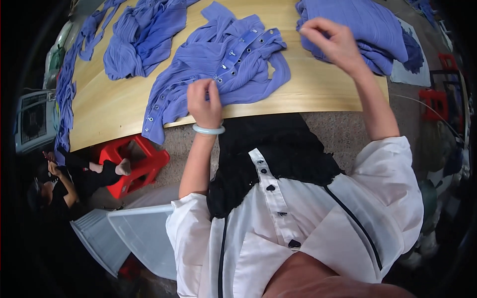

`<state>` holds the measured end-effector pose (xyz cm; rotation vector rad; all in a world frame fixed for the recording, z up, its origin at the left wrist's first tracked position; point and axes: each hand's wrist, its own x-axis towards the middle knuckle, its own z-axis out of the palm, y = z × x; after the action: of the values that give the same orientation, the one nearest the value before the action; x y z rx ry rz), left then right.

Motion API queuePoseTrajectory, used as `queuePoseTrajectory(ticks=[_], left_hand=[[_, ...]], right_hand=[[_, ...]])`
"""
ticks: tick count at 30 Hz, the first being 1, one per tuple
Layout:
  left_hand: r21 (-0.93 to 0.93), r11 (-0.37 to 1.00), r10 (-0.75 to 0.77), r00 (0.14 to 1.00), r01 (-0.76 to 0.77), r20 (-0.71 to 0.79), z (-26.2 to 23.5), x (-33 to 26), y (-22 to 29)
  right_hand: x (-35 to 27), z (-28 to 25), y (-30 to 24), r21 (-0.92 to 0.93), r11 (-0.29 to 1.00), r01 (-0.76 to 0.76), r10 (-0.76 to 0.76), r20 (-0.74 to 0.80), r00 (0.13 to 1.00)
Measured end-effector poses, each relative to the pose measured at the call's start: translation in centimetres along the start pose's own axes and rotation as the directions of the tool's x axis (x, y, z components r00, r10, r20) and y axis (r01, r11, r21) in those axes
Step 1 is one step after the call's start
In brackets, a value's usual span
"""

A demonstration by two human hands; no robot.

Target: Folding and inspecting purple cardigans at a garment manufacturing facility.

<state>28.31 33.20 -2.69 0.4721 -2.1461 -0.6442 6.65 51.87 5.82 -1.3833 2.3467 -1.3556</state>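
A blue-purple garment (213, 54) of crinkled fabric lies spread on the wooden table, a placket with metal eyelets or snaps running along it. Over its near edge, my left hand (204, 103) is closed with curled fingers, a pale bangle at the wrist. What those fingers hold, if anything, is hidden. My right hand (335, 43) is raised to the right, thumb and fingertips brought together in a pinch. Anything inside that pinch is too small to make out. Behind it rests a folded heap of the same blue-purple cloth (370, 27).
More blue-purple clothing (144, 42) lies at the table's (318, 94) left, with strips hanging over its edge. Below stand a red plastic stool (136, 169) and grey plastic bins (141, 231). A seated person (64, 188) is at the lower left. Red stools (433, 103) stand at the right.
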Motion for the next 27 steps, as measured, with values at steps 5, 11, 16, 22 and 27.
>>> queuePoseTrajectory(ticks=[5, 11, 16, 22, 27], left_hand=[[0.078, 0.975, 0.191, 0.965, -0.207, 0.180, 2.3, -2.3, 1.4], [0.201, 0.955, 0.149, 0.940, -0.217, 0.307, 3.0, -4.5, 0.8], [0.222, 0.952, 0.106, 0.908, -0.210, 0.405, 2.9, -3.8, 1.4], [0.228, 0.957, 0.073, 0.912, -0.177, 0.403, 2.8, -4.1, 0.9], [0.251, 0.953, 0.056, 0.913, -0.169, 0.405, 2.1, -4.5, 0.9]], right_hand=[[2.3, -7.1, -0.4, -0.138, 0.989, -0.047, 0.041, -0.048, 0.998], [8.8, -11.9, 1.8, -0.325, 0.940, 0.104, -0.156, -0.139, 0.978], [15.5, -16.8, 7.6, -0.514, 0.854, 0.079, -0.180, -0.149, 0.972], [22.2, -15.0, 14.9, -0.737, 0.674, 0.050, 0.056, 0.118, 0.991], [25.2, -10.1, 20.0, -0.862, 0.506, 0.031, 0.420, 0.277, 0.864]])
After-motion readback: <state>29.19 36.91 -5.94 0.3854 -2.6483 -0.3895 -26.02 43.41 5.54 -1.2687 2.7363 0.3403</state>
